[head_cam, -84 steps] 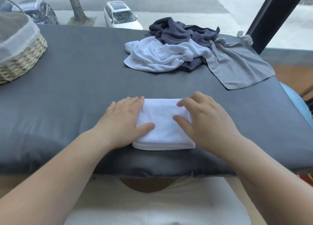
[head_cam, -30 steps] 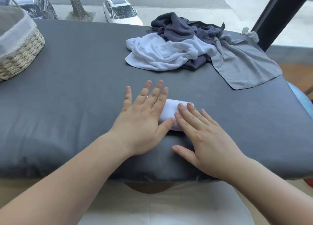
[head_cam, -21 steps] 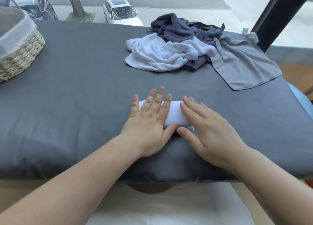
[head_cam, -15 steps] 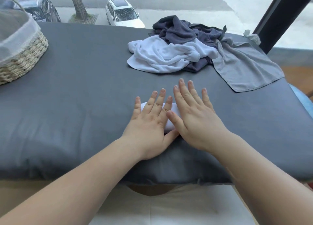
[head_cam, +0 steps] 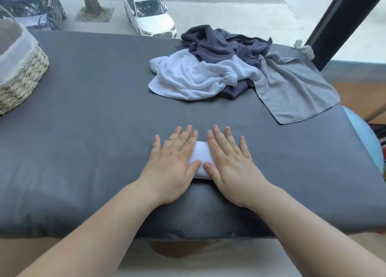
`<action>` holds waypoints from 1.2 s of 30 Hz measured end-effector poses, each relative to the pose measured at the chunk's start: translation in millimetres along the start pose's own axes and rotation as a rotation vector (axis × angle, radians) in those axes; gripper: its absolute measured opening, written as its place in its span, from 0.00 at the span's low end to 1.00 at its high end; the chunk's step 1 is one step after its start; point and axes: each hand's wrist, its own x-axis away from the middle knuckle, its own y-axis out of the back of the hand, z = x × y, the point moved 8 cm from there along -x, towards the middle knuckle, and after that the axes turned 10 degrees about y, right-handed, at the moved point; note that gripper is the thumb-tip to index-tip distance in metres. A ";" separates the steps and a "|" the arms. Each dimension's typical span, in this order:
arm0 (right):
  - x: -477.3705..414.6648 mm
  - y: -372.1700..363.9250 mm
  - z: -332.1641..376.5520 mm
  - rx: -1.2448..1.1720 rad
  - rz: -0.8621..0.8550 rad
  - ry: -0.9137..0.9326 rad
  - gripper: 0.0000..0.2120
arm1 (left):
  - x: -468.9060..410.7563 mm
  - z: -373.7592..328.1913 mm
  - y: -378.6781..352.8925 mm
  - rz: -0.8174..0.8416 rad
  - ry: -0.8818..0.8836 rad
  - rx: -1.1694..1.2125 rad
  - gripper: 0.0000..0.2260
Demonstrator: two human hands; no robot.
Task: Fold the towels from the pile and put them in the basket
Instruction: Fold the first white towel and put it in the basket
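A small folded white towel [head_cam: 201, 162] lies on the grey padded table near its front edge. My left hand [head_cam: 174, 164] and my right hand [head_cam: 228, 162] rest flat on it side by side, palms down with fingers spread, covering most of it. Only a strip shows between them. At the back right sits the pile: a crumpled white towel [head_cam: 194, 76], a dark navy towel [head_cam: 219, 44] and a light grey towel [head_cam: 292, 89] spread out flat. The woven basket [head_cam: 23, 78] with a white liner stands at the far left edge, partly cut off.
The grey table [head_cam: 83, 120] stretches between the basket and the pile. A black window post [head_cam: 342, 22] rises at the back right. A light blue round object [head_cam: 365, 137] sits past the table's right edge. A small crumpled tissue [head_cam: 304, 48] lies near the post.
The towel went from a wide folded rectangle to a narrower bundle. My right hand slid up beside the left, and both now press flat on it.
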 end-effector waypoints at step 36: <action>95.0 332.7 130.5 -1.112 -0.295 -0.203 0.10 | 192.2 -56.4 307.6 0.169 0.494 1.252 0.23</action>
